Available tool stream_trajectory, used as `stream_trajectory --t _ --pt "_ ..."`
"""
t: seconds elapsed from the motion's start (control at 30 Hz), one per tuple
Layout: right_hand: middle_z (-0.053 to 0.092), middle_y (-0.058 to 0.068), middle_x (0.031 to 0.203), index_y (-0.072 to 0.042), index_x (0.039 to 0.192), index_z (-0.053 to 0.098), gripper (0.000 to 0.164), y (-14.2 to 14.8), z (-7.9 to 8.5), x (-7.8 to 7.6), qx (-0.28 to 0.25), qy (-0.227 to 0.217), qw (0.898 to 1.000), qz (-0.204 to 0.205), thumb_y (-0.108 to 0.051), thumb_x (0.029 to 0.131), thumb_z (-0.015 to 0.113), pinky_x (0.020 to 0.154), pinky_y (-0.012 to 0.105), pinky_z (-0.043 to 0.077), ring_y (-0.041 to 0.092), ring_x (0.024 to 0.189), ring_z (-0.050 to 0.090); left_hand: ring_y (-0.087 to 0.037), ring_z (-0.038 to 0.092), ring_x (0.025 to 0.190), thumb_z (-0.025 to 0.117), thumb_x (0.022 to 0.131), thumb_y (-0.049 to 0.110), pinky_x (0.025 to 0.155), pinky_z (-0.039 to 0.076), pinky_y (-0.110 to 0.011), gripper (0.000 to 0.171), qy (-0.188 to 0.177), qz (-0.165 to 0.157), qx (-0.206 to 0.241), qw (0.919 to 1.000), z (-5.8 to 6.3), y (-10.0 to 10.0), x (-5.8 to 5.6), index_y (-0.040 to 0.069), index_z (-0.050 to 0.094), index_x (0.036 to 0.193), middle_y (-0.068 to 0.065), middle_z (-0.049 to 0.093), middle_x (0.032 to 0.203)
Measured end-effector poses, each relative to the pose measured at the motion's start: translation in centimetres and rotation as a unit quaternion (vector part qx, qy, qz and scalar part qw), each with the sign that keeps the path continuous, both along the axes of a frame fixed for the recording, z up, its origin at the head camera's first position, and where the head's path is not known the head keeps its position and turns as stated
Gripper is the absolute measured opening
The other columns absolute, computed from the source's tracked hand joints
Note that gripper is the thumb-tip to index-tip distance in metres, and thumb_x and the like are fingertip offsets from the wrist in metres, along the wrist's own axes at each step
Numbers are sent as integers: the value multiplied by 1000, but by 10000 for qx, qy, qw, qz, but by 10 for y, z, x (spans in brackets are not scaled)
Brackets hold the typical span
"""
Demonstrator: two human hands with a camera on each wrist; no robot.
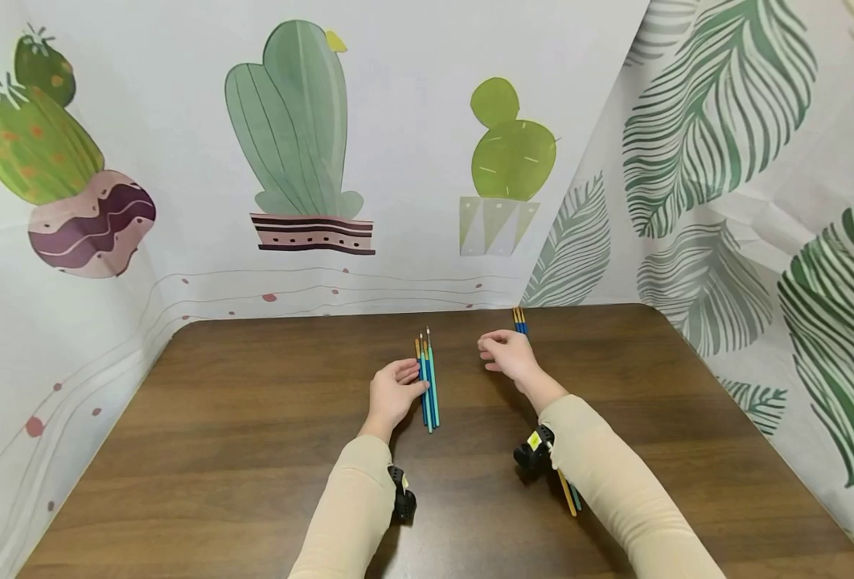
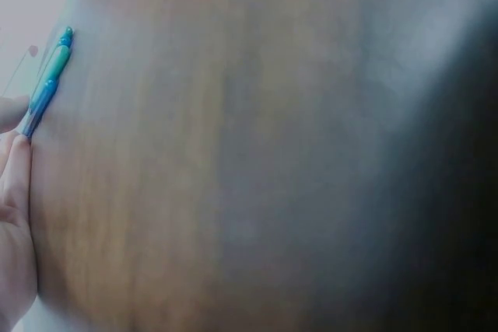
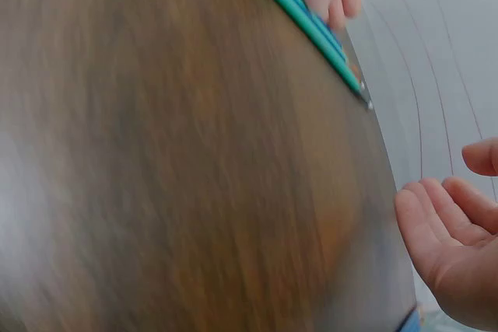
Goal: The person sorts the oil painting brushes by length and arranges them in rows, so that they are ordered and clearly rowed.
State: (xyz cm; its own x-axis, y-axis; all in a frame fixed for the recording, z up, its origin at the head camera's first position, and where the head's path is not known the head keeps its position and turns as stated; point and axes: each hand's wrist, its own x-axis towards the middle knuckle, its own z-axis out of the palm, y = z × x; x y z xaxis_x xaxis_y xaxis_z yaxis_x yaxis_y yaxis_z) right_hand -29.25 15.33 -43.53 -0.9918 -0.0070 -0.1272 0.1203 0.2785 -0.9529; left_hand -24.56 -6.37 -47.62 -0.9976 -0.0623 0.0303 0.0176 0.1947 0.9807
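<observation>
My left hand (image 1: 392, 392) is at a small bundle of paintbrushes (image 1: 433, 394) with blue and teal handles, lying with their tips toward the wall. Its thumb lies over the handles and its fingers are at their left side, pinching them. In the left wrist view the paintbrush handles (image 2: 53, 75) stick out past the thumb and fingertip. My right hand (image 1: 510, 354) hovers to the right of the bundle, fingers loosely bent, holding nothing. Just behind it, blue paintbrushes (image 1: 519, 320) with golden ferrules lie at the table's back edge, partly hidden by the hand.
Under the right forearm lie a yellow-orange stick (image 1: 568, 494) and a teal one, partly covered by the sleeve. The brown wooden table (image 1: 253, 434) ends at a wall covering (image 1: 412, 161) printed with cacti and leaves. Each wrist wears a black camera (image 1: 533, 452).
</observation>
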Motion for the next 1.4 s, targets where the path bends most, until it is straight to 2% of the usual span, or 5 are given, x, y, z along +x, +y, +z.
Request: stream_trajectory --t 0.23,0.57,0.87,1.0,1.4 --pt "59 27 123 7 126 53 38 -16 -1 8 -215 -303 9987 354 -16 95 51 80 33 59 31 105 64 -30 63 111 72 79 -1 93 54 -35 42 -6 -2 31 10000 0 -1 0 -4 60 119 -22 65 118" --pt "53 22 132 3 132 49 41 -37 -8 12 -755 -700 9940 361 -15 95 51 83 34 58 34 115 59 -30 63 110 73 79 -1 93 53 -36 42 22 -4 60 10000 -2 0 -1 -5 60 119 -22 65 117" --pt "52 25 132 4 136 44 44 -52 -11 16 -1149 -903 9880 499 -14 96 48 87 37 57 35 116 58 -27 63 111 73 79 0 94 53 -34 43 -111 44 42 9999 -2 0 -2 -2 60 120 -19 66 118" --pt "53 27 131 3 139 41 46 -57 -12 16 -1315 -961 9853 512 -13 96 48 91 40 55 35 116 59 -28 64 110 73 78 -1 93 53 -34 43 -45 27 20 10000 -2 0 -2 -4 60 120 -20 65 117" --pt "55 26 129 2 139 42 45 -64 -17 13 -1509 -1047 9819 469 -12 96 48 90 39 55 32 113 61 -27 64 111 73 80 1 95 52 -35 42 -117 29 -73 9999 -2 0 -2 -1 61 120 -18 66 118"
